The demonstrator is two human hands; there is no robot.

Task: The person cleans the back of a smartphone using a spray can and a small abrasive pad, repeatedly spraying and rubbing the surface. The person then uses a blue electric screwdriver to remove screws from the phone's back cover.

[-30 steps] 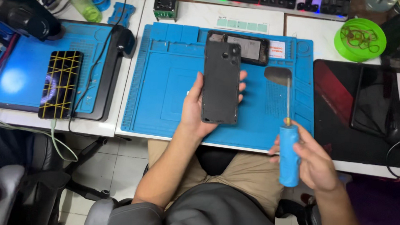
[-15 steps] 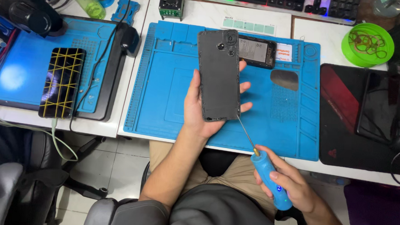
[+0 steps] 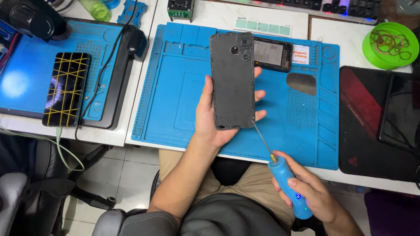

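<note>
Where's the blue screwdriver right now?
In the head view, the blue screwdriver is in the right hand, low and right of centre, its tip at the lower right corner of the dark phone back cover held by the left hand.

Both forearms are being shown bare from the elbow down, with no sleeve reaching the wrists. No watch, ring or glove is being worn on the left hand [image 3: 215, 116] or on the right hand [image 3: 311, 195]. A grey short-sleeved shirt [image 3: 233, 224] is being worn, its fabric plain and unmarked, with the left sleeve ending near the elbow at the near edge of the scene. Tan trousers [image 3: 245, 182] are being worn beneath it, and they are being seen only as a creased patch over the lap, between the two arms.
</note>
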